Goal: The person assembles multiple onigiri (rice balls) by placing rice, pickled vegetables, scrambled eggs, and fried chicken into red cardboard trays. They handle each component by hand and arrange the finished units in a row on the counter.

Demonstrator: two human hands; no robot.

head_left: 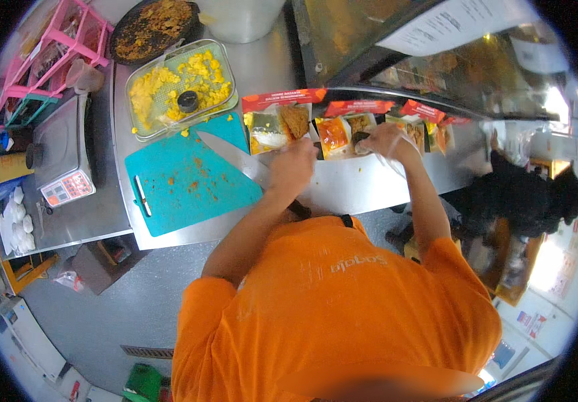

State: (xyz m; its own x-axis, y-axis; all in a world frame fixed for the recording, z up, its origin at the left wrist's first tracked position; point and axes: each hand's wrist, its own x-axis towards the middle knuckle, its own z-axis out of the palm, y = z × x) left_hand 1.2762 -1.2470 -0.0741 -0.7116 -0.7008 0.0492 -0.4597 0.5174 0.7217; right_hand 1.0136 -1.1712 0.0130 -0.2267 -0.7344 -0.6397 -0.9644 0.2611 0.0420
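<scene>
My left hand point(294, 166) is bare, its fingers curled at the near right corner of an open food box point(269, 141) with yellow crumbles, something white and a brown fried piece. What those fingers grip is hidden. My right hand point(391, 142) wears a clear plastic glove. Its fingers pinch a small dark cup-like thing point(361, 139) over a second food box point(334, 135) holding an orange packet and brown food. A big knife point(225, 151) lies across the turquoise cutting board point(168, 201), its handle end partly under my left forearm.
Behind the board stands a glass-like tray point(132, 100) of scrambled egg with a small black cup point(188, 102) inside. A dark pan point(123, 55) holds brown crumbs. More food boxes point(413, 127) line the right. A scale point(68, 161) and pink rack point(51, 33) stand left.
</scene>
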